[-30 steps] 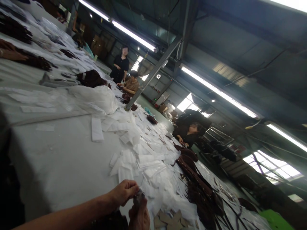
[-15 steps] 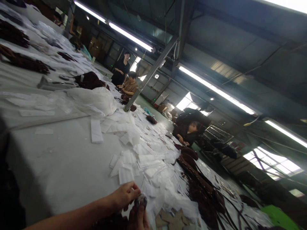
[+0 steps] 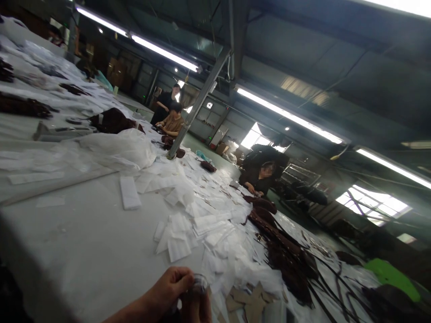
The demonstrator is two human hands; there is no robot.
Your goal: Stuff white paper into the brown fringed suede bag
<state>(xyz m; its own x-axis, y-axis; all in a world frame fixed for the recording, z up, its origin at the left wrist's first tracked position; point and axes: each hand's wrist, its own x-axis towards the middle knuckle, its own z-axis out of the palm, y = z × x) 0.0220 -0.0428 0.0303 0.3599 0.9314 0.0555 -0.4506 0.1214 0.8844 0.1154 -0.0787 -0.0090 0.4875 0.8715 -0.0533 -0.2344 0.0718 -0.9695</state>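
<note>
At the bottom edge my left hand (image 3: 168, 289) has its fingers curled round a small clear, glassy piece (image 3: 198, 283). My right hand (image 3: 197, 309) comes up from below, mostly cut off by the frame, with its fingers closed on the same piece. Both hands hover just above the white table (image 3: 84, 242). Right of them lie brown cardboard scraps (image 3: 245, 300) and a spread of white paper slips (image 3: 208, 224).
A heap of dark brown straps (image 3: 286, 255) runs along the table's right side. A white plastic bag (image 3: 117, 148) and a brown bundle (image 3: 112, 121) lie further back. Co-workers sit and stand at the far side by a slanted steel post (image 3: 198, 103).
The view has swung a little, so the table contents sit further left. My hands have dropped toward the bottom edge, still closed together on the small piece.
</note>
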